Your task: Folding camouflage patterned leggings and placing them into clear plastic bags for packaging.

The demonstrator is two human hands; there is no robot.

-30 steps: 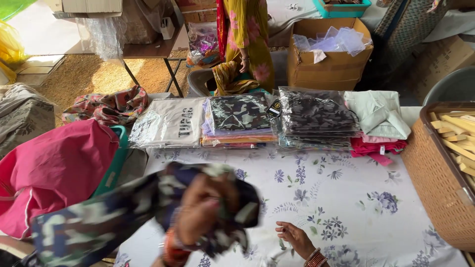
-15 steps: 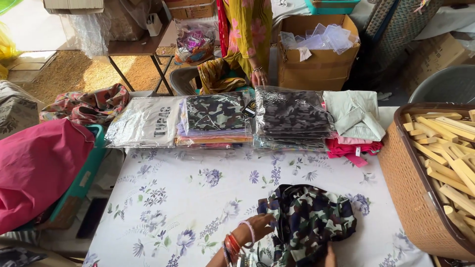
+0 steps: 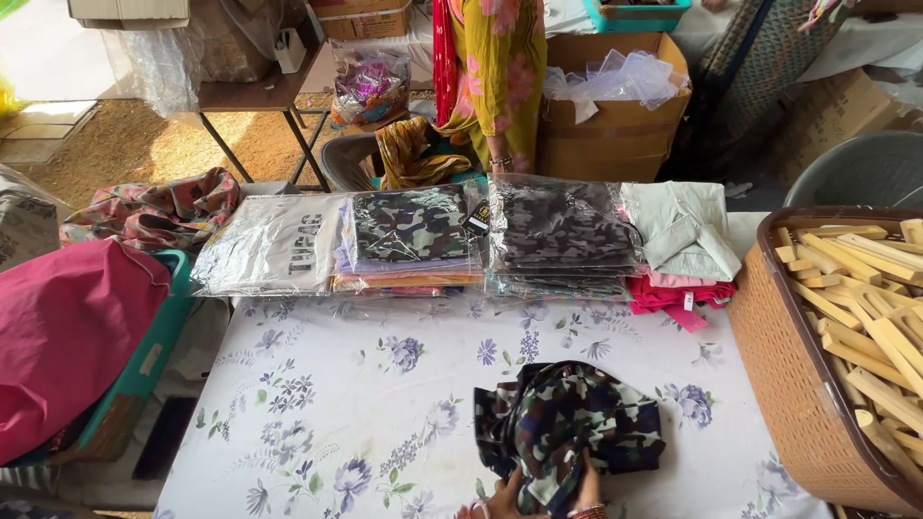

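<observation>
Camouflage garment [image 3: 567,428]: lies crumpled on the bench [image 3: 336,413], on its floral cloth, near the front edge and right of centre. A second ago it was lifted in the air on the left; now it is down on the cloth, so the work has passed from carrying to arranging.
Left hand [image 3: 500,502]: only partly in view at the bottom edge, its fingers closed on the near hem of the camouflage garment.
Right hand [image 3: 588,492]: close beside the left, bangles at the wrist, its fingers pinching the same hem.
Packed garments [image 3: 562,231]: clear bags of folded camouflage clothing stacked in a row along the far side of the bench, well apart from the loose piece.
Folded pale shirt [image 3: 685,226]: at the right end of that row, lying on pink clothing [image 3: 673,293].
Wicker basket [image 3: 784,375]: at the right edge, filled with pale wooden sticks [image 3: 870,308].
Pink bundle [image 3: 67,336]: in a green crate on the left.
Another person [image 3: 495,67]: stands beyond the bench in yellow floral dress.
</observation>
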